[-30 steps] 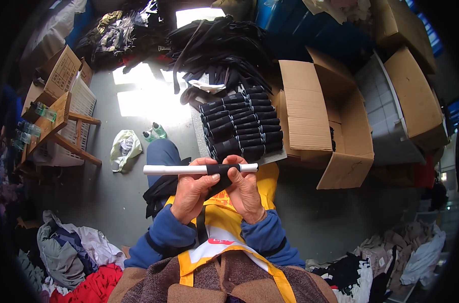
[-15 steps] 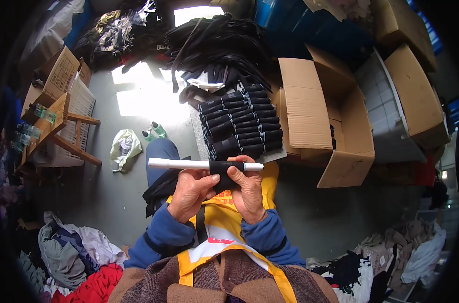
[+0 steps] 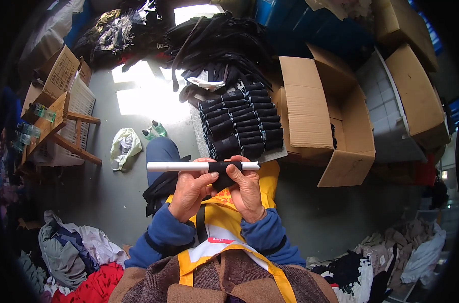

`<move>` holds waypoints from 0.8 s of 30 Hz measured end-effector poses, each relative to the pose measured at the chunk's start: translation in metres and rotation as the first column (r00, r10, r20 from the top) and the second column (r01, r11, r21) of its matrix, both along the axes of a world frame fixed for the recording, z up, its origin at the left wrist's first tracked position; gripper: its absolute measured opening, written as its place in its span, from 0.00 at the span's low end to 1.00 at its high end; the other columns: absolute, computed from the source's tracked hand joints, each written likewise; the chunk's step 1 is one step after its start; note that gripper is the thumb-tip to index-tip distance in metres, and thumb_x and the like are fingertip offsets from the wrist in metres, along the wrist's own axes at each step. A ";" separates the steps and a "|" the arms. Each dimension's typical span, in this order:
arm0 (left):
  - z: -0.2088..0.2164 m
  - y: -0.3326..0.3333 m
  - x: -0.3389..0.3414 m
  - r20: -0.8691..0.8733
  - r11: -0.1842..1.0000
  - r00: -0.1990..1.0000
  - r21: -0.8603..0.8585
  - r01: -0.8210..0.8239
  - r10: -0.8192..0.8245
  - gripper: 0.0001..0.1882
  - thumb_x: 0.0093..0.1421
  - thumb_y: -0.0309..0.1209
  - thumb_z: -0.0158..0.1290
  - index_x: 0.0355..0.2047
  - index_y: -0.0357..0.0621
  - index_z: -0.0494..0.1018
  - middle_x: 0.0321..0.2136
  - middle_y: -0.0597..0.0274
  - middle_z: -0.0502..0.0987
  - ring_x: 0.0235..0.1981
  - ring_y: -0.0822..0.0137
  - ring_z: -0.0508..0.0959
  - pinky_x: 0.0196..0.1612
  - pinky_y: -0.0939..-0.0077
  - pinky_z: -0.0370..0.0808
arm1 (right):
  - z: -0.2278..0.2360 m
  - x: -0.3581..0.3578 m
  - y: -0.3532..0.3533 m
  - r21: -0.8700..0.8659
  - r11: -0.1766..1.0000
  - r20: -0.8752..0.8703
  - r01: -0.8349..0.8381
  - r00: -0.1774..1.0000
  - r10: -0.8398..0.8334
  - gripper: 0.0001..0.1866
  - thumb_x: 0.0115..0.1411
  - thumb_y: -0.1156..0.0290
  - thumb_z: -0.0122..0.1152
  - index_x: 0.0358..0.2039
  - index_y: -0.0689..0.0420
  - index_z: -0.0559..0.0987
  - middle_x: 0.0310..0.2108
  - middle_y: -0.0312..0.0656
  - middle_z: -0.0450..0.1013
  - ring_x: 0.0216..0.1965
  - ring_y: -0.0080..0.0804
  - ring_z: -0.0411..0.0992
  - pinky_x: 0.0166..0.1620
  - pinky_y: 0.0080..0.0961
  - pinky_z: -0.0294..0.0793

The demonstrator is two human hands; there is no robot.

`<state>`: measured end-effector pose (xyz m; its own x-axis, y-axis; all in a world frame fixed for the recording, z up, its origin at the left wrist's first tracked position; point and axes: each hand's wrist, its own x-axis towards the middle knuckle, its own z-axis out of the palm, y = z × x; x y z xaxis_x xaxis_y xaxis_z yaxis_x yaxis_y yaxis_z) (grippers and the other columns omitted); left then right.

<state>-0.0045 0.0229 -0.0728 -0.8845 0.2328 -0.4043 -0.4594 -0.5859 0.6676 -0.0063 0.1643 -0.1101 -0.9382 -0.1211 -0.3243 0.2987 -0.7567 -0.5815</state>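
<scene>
A white tube lies level across my lap. Black fabric band wraps around its right part, and a loose tail of it hangs below between my palms. My left hand is closed on the band from the left, thumb pressed on the cloth. My right hand grips from the right, its thumb on the cloth and its fingers behind the tube. Just beyond are rows of rolled black bands with pale blue edges, resting on a light board. More black cloth drapes over my left thigh.
Long black strips are heaped behind the rolls. An open cardboard box stands at the right. At the left are a wooden stool with bottles, a white basket and a plastic bag. Garment piles flank me.
The tube has shifted slightly left and turned a little. The pale ring at the right edge of the wrapped band no longer shows. Both hands keep nearly the same place and grip.
</scene>
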 end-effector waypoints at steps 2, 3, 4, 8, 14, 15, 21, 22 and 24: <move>0.002 -0.001 0.000 -0.009 0.998 0.998 0.040 0.055 -0.055 0.16 0.52 0.22 0.57 0.41 0.40 0.68 0.30 0.64 0.72 0.29 0.76 0.72 0.28 0.86 0.71 | 0.005 0.002 -0.002 0.022 0.997 -0.027 0.068 0.997 -0.068 0.17 0.53 0.76 0.63 0.44 0.55 0.71 0.38 0.38 0.72 0.40 0.27 0.71 0.47 0.21 0.71; 0.003 0.000 0.000 -0.008 0.998 0.998 0.040 0.055 -0.055 0.16 0.52 0.22 0.57 0.41 0.40 0.68 0.30 0.64 0.72 0.29 0.76 0.72 0.28 0.86 0.71 | 0.009 0.003 -0.004 0.032 0.994 -0.041 0.103 0.994 -0.102 0.17 0.53 0.76 0.63 0.43 0.56 0.72 0.37 0.38 0.72 0.39 0.26 0.71 0.46 0.20 0.72; 0.004 0.002 0.001 -0.012 0.999 1.000 0.027 0.018 -0.018 0.16 0.52 0.21 0.57 0.42 0.40 0.68 0.30 0.64 0.72 0.29 0.76 0.72 0.28 0.86 0.71 | 0.013 0.003 -0.004 0.032 0.994 -0.040 0.103 0.994 -0.101 0.17 0.53 0.76 0.63 0.43 0.56 0.72 0.37 0.38 0.72 0.39 0.26 0.71 0.46 0.20 0.72; 0.004 0.004 0.003 -0.034 0.998 0.998 -0.012 -0.058 0.058 0.17 0.51 0.21 0.57 0.42 0.41 0.67 0.31 0.65 0.72 0.29 0.77 0.72 0.29 0.87 0.70 | 0.017 0.003 -0.001 -0.017 0.999 -0.091 0.052 0.994 -0.053 0.17 0.53 0.77 0.63 0.43 0.55 0.71 0.39 0.40 0.72 0.40 0.28 0.71 0.49 0.23 0.71; 0.003 0.003 0.002 -0.142 0.990 0.990 -0.138 -0.035 0.016 0.18 0.51 0.20 0.57 0.43 0.40 0.67 0.31 0.64 0.72 0.29 0.77 0.72 0.29 0.87 0.71 | 0.003 0.004 0.002 -0.033 0.999 -0.074 0.016 0.997 -0.018 0.17 0.53 0.78 0.62 0.43 0.55 0.71 0.39 0.39 0.72 0.40 0.27 0.70 0.48 0.22 0.71; 0.002 0.002 0.002 -0.142 0.990 0.990 -0.138 -0.036 0.016 0.18 0.51 0.20 0.57 0.43 0.40 0.67 0.31 0.64 0.72 0.29 0.77 0.72 0.29 0.87 0.71 | 0.003 0.004 0.001 -0.003 0.999 -0.087 0.044 0.995 -0.045 0.17 0.53 0.78 0.62 0.43 0.55 0.70 0.39 0.38 0.72 0.40 0.26 0.70 0.48 0.21 0.71; 0.005 0.003 0.002 -0.015 1.000 1.000 0.000 -0.023 0.023 0.18 0.51 0.19 0.56 0.43 0.41 0.67 0.32 0.63 0.72 0.29 0.76 0.72 0.29 0.86 0.72 | 0.010 0.002 -0.001 -0.037 0.995 -0.076 0.088 0.993 -0.091 0.16 0.54 0.78 0.61 0.43 0.55 0.70 0.39 0.38 0.71 0.42 0.27 0.70 0.49 0.22 0.69; 0.006 0.004 0.002 0.004 0.998 0.999 0.041 -0.037 0.037 0.18 0.51 0.19 0.56 0.43 0.41 0.67 0.32 0.63 0.72 0.29 0.76 0.72 0.29 0.85 0.73 | 0.011 0.001 -0.001 -0.052 0.996 -0.073 0.076 0.994 -0.080 0.16 0.54 0.77 0.62 0.43 0.55 0.71 0.39 0.38 0.71 0.42 0.28 0.69 0.50 0.23 0.68; 0.003 0.004 0.002 -0.002 0.998 0.999 0.041 -0.050 0.050 0.18 0.51 0.20 0.57 0.42 0.40 0.67 0.32 0.63 0.72 0.29 0.76 0.72 0.29 0.85 0.73 | 0.011 0.001 0.000 -0.066 0.996 -0.072 0.064 0.995 -0.068 0.16 0.54 0.77 0.62 0.43 0.55 0.71 0.38 0.39 0.71 0.43 0.28 0.69 0.51 0.25 0.68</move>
